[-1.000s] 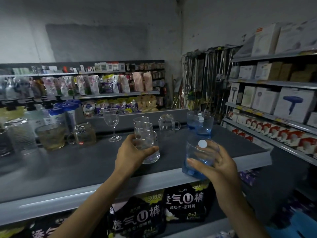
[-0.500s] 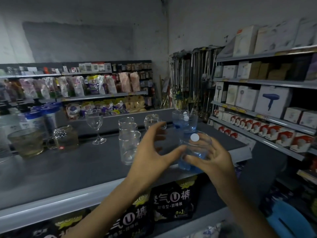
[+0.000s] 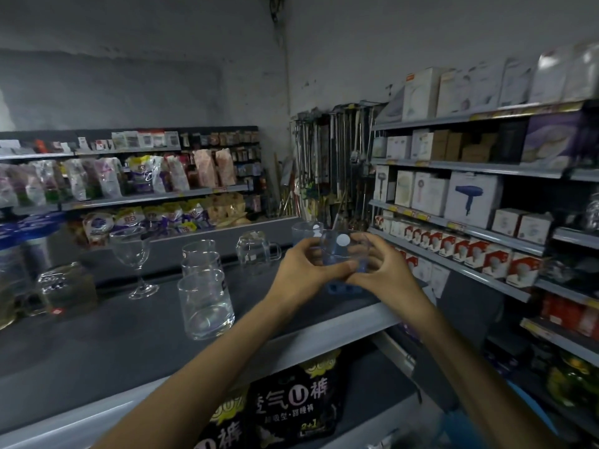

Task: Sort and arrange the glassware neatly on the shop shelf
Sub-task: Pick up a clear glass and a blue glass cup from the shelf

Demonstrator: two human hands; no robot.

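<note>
— Checking the hands first: what do they hold?
— Both grip one blue glass (image 3: 344, 254). The left hand (image 3: 303, 272) curls round its left side and the right hand (image 3: 387, 275) round its right. The thumbs meet in front, across the lower wall.
— Position of the glass?
— Upright, over the right end of the shelf (image 3: 113, 345), near the front edge. Its base shows below the thumbs. Whether it rests on the shelf or hangs just above it, I cannot tell.
— Markings?
— One round white sticker (image 3: 343, 240) near the rim. The far fingers show only dimly through the wall.
— Other glassware?
— A second glass (image 3: 304, 229), also blue, stands just behind, its lower part hidden by the left fingers. A clear mug (image 3: 256, 251) stands to its left. A tumbler (image 3: 205, 306) stands free nearer the front. The rear tumblers (image 3: 198, 254) behind it overlap, and their outlines run together. A wine glass (image 3: 133, 254) stands further left. An amber mug (image 3: 66, 286) at the left is blurred.
— Below the shelf?
— Dark packs (image 3: 291, 406), cut off at the bottom edge and partly behind the left forearm.
</note>
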